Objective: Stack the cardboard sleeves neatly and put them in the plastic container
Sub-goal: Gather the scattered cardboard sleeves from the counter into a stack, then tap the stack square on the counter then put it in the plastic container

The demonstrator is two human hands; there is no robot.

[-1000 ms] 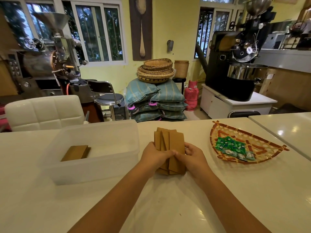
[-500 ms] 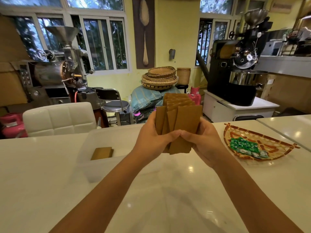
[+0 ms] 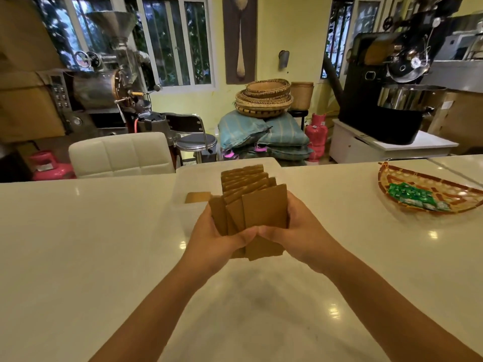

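Note:
A fanned, uneven bundle of several brown cardboard sleeves [image 3: 257, 205] is held upright above the white table, clamped from both sides. My left hand [image 3: 214, 241] grips its left edge and my right hand [image 3: 300, 231] grips its right edge, thumbs meeting in front. Just behind the bundle sits the translucent plastic container [image 3: 183, 212], partly hidden by the sleeves. Inside it, at the left, lies a small flat stack of sleeves [image 3: 197, 197].
A woven tray [image 3: 428, 186] holding green packets [image 3: 410, 195] rests on the table at the right. A white padded chair [image 3: 120, 155] stands behind the table's far edge at the left. Coffee roasters, stacked baskets and sacks fill the room beyond.
Both hands lifted the sleeve bundle off the table and then carried it leftward and lower, in front of the container. The view shifted, so the container now sits near centre.

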